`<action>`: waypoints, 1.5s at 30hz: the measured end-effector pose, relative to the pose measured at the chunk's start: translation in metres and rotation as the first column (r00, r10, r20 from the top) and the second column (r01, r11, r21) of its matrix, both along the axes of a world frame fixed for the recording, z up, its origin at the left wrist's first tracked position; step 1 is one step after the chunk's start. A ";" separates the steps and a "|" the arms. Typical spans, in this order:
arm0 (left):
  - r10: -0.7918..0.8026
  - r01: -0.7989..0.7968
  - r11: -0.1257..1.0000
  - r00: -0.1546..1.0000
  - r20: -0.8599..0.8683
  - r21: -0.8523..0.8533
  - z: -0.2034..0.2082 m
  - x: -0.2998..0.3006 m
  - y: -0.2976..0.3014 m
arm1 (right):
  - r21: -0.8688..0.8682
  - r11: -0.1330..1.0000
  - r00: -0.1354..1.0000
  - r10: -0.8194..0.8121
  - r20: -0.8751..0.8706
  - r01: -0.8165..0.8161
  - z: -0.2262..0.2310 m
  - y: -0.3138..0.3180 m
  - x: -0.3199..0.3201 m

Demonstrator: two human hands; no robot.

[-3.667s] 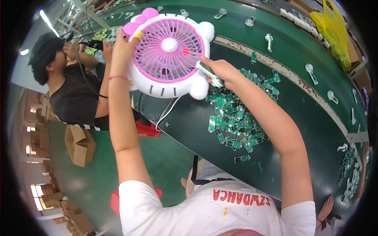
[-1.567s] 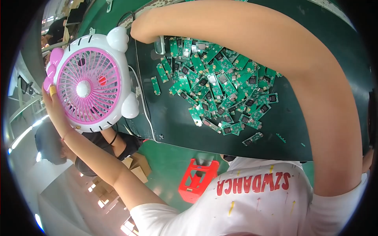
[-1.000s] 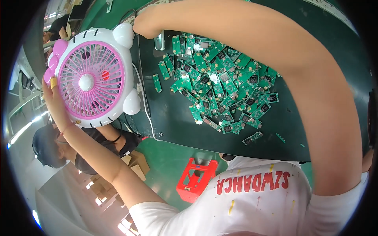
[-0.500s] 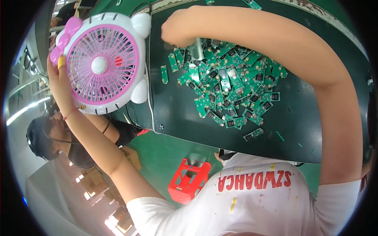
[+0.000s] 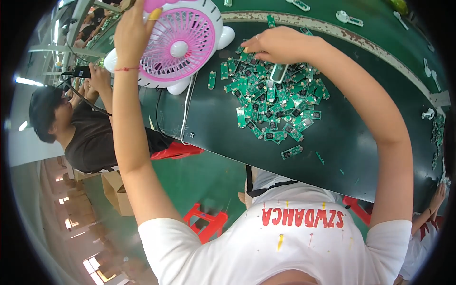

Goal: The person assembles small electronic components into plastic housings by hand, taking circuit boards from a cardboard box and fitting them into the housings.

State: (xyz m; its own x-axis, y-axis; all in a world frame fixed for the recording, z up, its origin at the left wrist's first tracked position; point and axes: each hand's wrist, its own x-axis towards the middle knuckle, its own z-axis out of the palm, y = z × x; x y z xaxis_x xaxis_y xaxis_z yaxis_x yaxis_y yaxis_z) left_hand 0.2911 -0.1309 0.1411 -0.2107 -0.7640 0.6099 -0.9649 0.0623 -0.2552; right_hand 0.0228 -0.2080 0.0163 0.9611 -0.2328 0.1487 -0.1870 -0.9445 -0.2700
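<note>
My left hand (image 5: 132,38) is closed on the edge of a pink-and-white fan (image 5: 178,49) with a bow on top. A yellow wrap is on one finger. My right hand (image 5: 280,45) reaches over a heap of small green circuit boards (image 5: 266,104), thumb and forefinger extended toward boards at its far left side. From under the right palm sticks out a small rectangular piece with white edges and a greenish face (image 5: 279,72). It seems held by the curled fingers, which are partly hidden.
The boards lie on a dark table (image 5: 213,123) with a white cable (image 5: 187,109) at its left. White handheld devices (image 5: 349,19) lie beyond its far rim. A person in black (image 5: 88,137) sits at left; a red stool (image 5: 209,223) and cardboard box (image 5: 116,192) stand on the floor.
The whole view has shifted. The fan is tilted and higher in the picture, my left hand still on it. My right hand has moved over the boards, the small piece travelling along beneath it.
</note>
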 end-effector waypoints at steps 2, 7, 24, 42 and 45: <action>-0.053 0.052 0.997 0.998 -0.030 -0.049 -0.002 -0.006 0.003 | 0.029 0.999 1.000 -0.028 -0.002 0.028 0.010 0.014 -0.013; -0.024 0.022 1.000 0.991 -0.129 -0.013 0.000 -0.011 0.006 | 0.146 0.989 0.991 -0.045 0.124 0.027 0.012 0.048 -0.071; 0.388 -0.324 0.893 0.906 -0.170 0.312 -0.195 -0.064 0.082 | 0.580 0.475 0.518 -0.849 0.104 0.662 -0.036 0.163 -0.200; -0.347 0.506 0.673 0.860 -0.373 0.540 -0.175 -0.202 0.139 | 0.947 0.108 0.495 -0.867 -0.059 0.303 -0.029 0.172 -0.200; -0.370 0.476 0.805 0.870 -0.327 0.355 -0.169 -0.211 0.126 | 0.936 0.171 0.464 -0.886 0.010 0.307 -0.024 0.190 -0.194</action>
State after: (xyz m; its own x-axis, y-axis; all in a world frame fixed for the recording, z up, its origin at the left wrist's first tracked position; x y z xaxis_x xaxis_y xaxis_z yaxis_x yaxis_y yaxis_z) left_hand 0.0797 -0.0050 -0.0281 -0.4667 -0.8200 0.3314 -0.8430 0.5258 0.1138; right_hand -0.1708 -0.0178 -0.0079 0.2510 -0.9553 -0.1564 -0.1527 0.1204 -0.9809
